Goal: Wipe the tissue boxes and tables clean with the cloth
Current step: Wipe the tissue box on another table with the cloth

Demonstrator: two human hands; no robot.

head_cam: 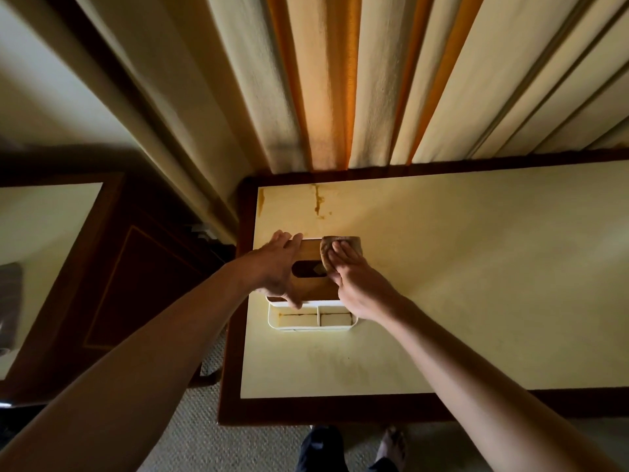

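Note:
A brown wooden tissue box [311, 284] with a dark oval slot stands near the left end of a cream-topped table [459, 284] with a dark wood border. My left hand [280, 264] grips the box's left side, fingers over its far edge and thumb at its near edge. My right hand [354, 277] presses a tan cloth [335, 245] flat onto the right part of the box's top, its fingers lying straight on the cloth. The cloth hangs over the box's far right corner.
A white divided organiser tray [313, 318] sits right in front of the box. Brown stains [318, 199] mark the table's far left corner. Curtains [340, 80] hang behind the table. A dark wood cabinet [112, 284] stands to the left. My feet [354, 447] are on carpet below.

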